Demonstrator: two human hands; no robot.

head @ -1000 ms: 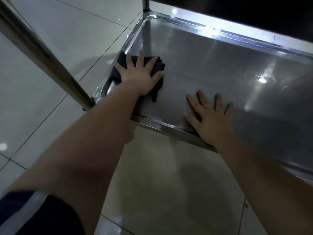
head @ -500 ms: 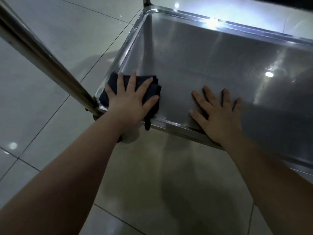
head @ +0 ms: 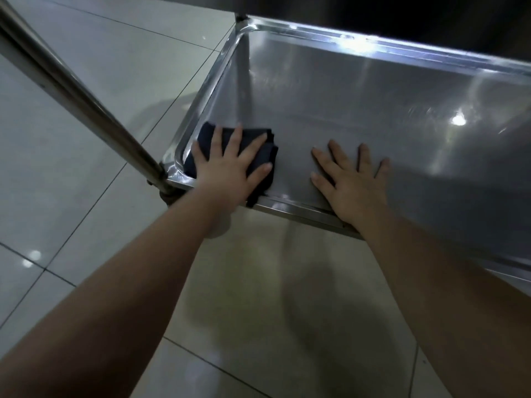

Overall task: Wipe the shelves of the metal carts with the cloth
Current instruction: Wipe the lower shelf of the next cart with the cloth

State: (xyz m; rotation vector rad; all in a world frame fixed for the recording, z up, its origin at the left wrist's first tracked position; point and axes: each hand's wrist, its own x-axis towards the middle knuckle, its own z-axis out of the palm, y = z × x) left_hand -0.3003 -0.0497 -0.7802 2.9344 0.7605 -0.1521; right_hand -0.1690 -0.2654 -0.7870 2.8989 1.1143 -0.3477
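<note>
A person's left hand (head: 227, 165) presses flat, fingers spread and straight, on a folded dark cloth (head: 271, 150) in the lower-left corner of a metal cart's shelf (head: 373, 110), at centre left of the frame. The right hand (head: 355, 182) lies open on bare steel just beside it, holding nothing. The shelf is a shallow brushed-steel tray with a raised, rounded rim (head: 316, 35) that catches bright glare at upper right. A polished round post (head: 71, 90) slants in from the upper left over glossy pale floor tiles (head: 86, 38). The cloth looks soft and thick, and one edge hangs over the near rim, so a pull toward the body could likely drag it off. The bare palm may smear the steel. What seems to be a caster sits under the post, though dimly seen; hard pushing could roll the cart.
</note>
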